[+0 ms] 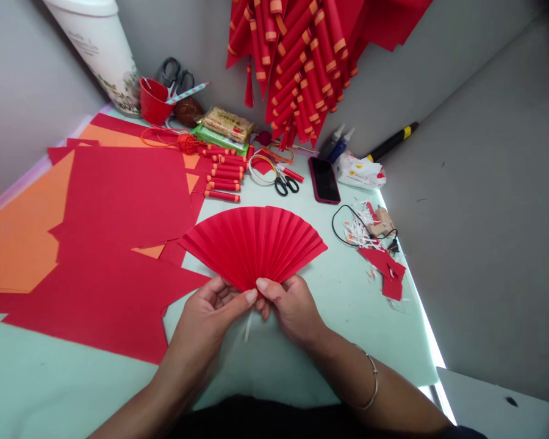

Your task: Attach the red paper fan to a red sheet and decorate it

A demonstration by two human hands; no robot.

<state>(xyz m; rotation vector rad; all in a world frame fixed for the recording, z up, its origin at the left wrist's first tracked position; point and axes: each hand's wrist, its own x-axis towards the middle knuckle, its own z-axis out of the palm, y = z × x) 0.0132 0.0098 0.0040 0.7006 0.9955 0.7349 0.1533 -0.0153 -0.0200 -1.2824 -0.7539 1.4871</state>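
Observation:
A red pleated paper fan [260, 244] is spread in a wide arc above the table in front of me. My left hand [213, 311] pinches its gathered base from the left, thumb in front and fingers behind. From the right, my right hand [293, 308] grips the same base with its thumb pressed on the folds. A thin white strip [248, 327] hangs down below the base between both hands. The fingers behind the fan are partly hidden.
Red paper sheets [128, 195] and orange paper [22, 225] cover the left side. Small red paper rolls [224, 177], scissors [287, 185] and a phone [324, 180] lie behind the fan. Paper scraps [387, 268] and a cable [341, 213] lie right. Red paper firecrackers [302, 67] hang above.

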